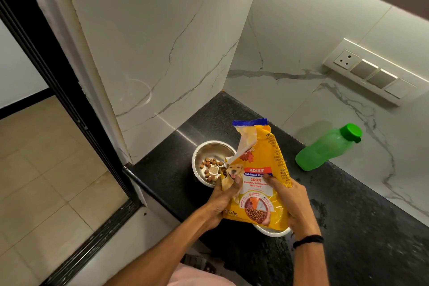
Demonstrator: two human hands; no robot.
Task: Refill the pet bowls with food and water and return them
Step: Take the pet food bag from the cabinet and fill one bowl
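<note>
So: L hand (220, 202), R hand (296, 206) tight round 1 bag (260, 169); far bowl (207, 149), near bowl (274, 232); 1 bottle (325, 148).

Surfaces: bowl (209, 149) is polished metal with a shiny inner wall. food bag (260, 183) is glossy printed plastic film, creased. bottle (325, 150) is translucent green plastic; cap (351, 132) opaque, smooth. countertop (362, 227) is black speckled stone, polished. wall (162, 42) is white veined slab, glossy.

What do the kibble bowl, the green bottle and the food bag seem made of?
Bowl: likely stainless steel, shiny grey with reflections. Bottle: translucent green plastic, matte, opaque cap. Bag: thin glossy printed film, probably plastic; it creases at the torn top.
</note>
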